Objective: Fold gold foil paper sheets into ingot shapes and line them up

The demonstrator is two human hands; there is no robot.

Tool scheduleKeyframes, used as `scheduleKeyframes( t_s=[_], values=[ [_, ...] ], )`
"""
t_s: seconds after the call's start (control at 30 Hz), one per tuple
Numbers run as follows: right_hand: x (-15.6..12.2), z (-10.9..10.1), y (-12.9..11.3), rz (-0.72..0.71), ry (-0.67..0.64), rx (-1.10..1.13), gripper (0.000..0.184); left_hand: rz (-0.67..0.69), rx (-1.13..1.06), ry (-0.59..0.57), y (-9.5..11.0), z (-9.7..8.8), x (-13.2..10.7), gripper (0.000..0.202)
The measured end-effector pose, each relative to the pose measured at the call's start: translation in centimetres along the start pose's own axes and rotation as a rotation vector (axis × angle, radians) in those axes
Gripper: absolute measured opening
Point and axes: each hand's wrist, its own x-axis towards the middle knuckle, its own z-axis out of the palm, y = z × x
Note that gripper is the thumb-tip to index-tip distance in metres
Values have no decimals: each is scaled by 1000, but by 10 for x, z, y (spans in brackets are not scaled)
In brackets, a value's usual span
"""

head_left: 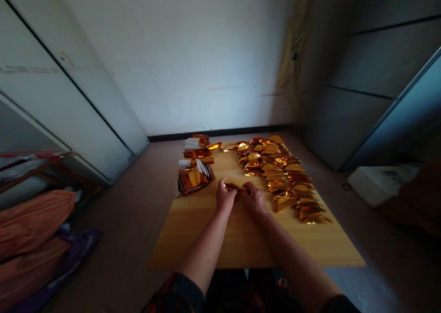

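Observation:
Over the middle of the wooden table (206, 230), my left hand (225, 196) and my right hand (254, 198) meet around one piece of shiny gold foil paper (234, 187). Both hands have their fingers closed on it, which hides much of its shape. Left of my hands lies a stack of gold foil sheets (195, 177), with more gold sheets (200, 155) and white-backed ones (193, 143) behind it. To the right, rows of folded gold foil pieces (275, 166) overlap one another along the table's right side.
A white wall (206, 65) stands behind the table, with a pale cabinet (69, 74) at left and a dark cabinet (372, 74) at right. A white box (368, 184) sits on the floor at right. Orange cloth (37, 221) lies at far left.

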Motion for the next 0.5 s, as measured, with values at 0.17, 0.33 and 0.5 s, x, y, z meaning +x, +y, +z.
scheduleKeyframes(
  t_s=[0.17,0.33,0.5],
  values=[
    [2,-2,-5,48,-18,-31,16,43,70,-74,-4,-2,-3,72],
    [3,-2,-7,78,-17,-130,17,51,95,-117,-1,-7,-6,79],
    [3,-2,-11,149,-77,-246,19,67,-5,-120,5,-13,-10,83]
  ],
)
